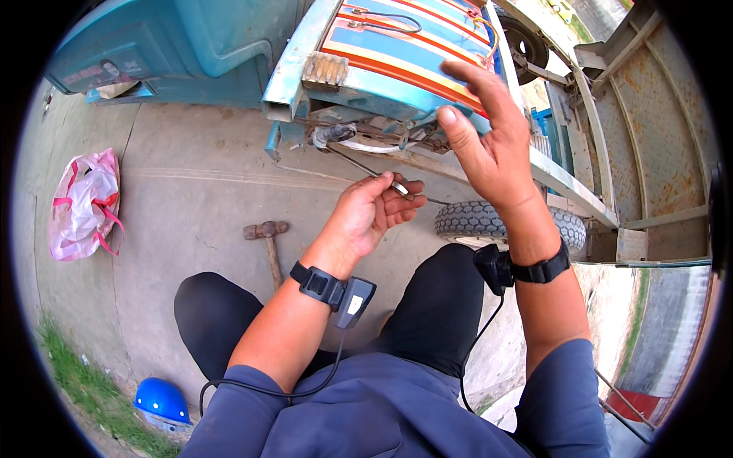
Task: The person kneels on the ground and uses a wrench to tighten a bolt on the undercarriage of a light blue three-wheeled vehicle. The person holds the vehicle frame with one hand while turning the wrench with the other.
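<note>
Left hand [363, 217]: here it is, thumb and fingers pinching the near end of a metal rod [359, 165]!
Metal rod: slanting up and left toward the grey fitting [336, 135] below the teal frame [366, 103]; firm seating, can't tell.
Right hand [492, 156]: up by the frame, grip released, thumb and forefinger spread wide.
Step in hand: looks like one-handed rod work at the fitting.
Next move: seems to call for a steady left pinch, rod lined up.
Hammer [268, 235]: lying untouched on the ground [195, 175].

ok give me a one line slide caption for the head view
Left hand holds a slim metal rod beside a vehicle frame, right hand raised open, hammer lying on the ground.
</note>
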`<state>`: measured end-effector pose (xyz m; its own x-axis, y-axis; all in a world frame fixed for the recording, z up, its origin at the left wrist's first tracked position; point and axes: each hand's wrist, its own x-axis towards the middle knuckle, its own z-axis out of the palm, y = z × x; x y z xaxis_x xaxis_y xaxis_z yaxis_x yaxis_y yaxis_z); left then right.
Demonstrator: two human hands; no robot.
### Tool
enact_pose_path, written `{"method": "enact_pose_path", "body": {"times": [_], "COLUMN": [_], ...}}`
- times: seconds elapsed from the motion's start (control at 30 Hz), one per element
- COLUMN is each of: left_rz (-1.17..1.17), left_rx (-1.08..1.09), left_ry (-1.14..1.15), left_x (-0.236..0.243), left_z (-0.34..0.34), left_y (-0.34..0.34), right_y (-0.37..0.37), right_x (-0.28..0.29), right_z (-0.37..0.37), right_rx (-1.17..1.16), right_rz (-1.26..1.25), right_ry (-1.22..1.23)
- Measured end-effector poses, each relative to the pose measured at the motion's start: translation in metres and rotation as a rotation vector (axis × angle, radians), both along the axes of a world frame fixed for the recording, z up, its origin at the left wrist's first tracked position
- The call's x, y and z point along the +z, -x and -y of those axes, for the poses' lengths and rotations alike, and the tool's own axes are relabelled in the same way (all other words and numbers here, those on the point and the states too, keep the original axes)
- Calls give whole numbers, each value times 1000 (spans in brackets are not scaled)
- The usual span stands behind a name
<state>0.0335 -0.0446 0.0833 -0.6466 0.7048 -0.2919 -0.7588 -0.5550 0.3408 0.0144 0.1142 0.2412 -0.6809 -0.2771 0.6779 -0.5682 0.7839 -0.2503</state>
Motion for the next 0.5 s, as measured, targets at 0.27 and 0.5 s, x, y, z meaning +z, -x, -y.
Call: {"method": "enact_pose_path", "body": {"times": [0.27, 0.5], "left_rz": [1, 10], "left_rx": [-5, 0], "left_ry": [-27, -12], "left_x": [-2, -1], "left_z": [-3, 2], "left_y": [0, -2], "right_y": [13, 0], "right_x": [-10, 3], "right_z": [19, 11], "right_rx": [-4, 78], "right_rz": [141, 183], "right_ry": [281, 84]}}
